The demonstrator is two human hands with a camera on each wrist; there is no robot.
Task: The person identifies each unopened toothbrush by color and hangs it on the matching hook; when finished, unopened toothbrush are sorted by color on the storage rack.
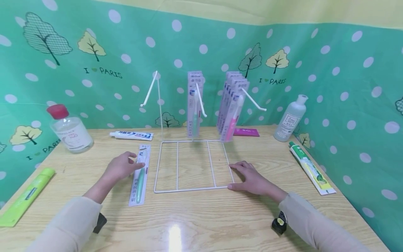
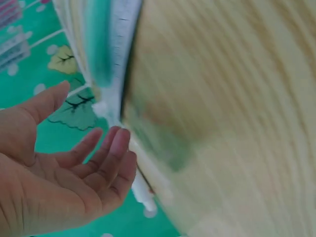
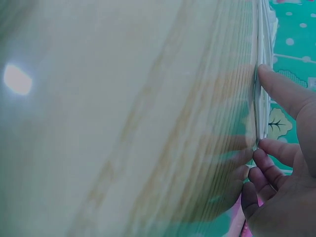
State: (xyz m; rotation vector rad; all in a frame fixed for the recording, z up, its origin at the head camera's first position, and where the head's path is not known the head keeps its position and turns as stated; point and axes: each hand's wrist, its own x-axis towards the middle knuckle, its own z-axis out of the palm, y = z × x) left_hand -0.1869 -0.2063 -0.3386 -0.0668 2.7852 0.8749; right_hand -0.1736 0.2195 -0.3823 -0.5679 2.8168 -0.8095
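Note:
A packaged toothbrush (image 1: 140, 185) with a green handle lies on the table, left of a white wire display rack (image 1: 195, 189). My left hand (image 1: 121, 166) hovers at the upper part of the package, thumb reaching over it. In the left wrist view its fingers are loosely bent and apart from the toothbrush (image 2: 98, 44). My right hand (image 1: 252, 179) rests at the front right corner of the rack's base, thumb and fingers touching the wire. Packaged toothbrushes hang from the middle hook (image 1: 193, 108) and the right hook (image 1: 253, 99); the left hook (image 1: 149, 89) is bare.
Toothpaste tubes lie around: white (image 1: 132, 135), magenta (image 1: 247, 132), green-yellow (image 1: 311, 168) and lime (image 1: 26, 197). A red-capped bottle (image 1: 70, 131) stands back left, a white bottle (image 1: 290, 119) back right. A patterned curtain (image 1: 126, 45) borders the table.

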